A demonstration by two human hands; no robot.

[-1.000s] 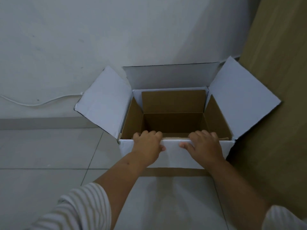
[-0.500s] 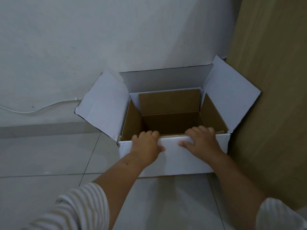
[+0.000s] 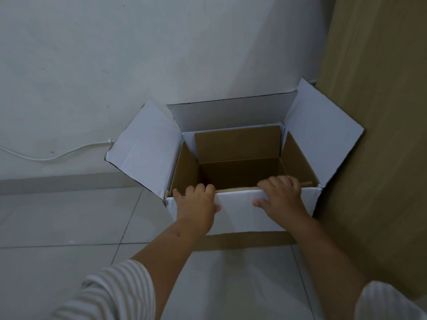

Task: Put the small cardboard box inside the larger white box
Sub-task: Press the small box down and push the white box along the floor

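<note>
The larger white box stands on the floor against the wall with its flaps spread open. The small brown cardboard box sits inside it, open at the top and with nothing visible in it. My left hand grips the near rim on the left, fingers hooked over the edge and thumb on the white front. My right hand grips the same rim on the right in the same way. The fingertips of both hands are hidden inside the boxes.
A tall wooden panel stands directly to the right, touching the white box's right flap. A white cable runs along the wall at the left. Pale floor tiles stretch to the left and toward me.
Both hands kept their grip while the boxes slid a little away from me toward the wall. The right flap now leans more upright against the wooden panel.
</note>
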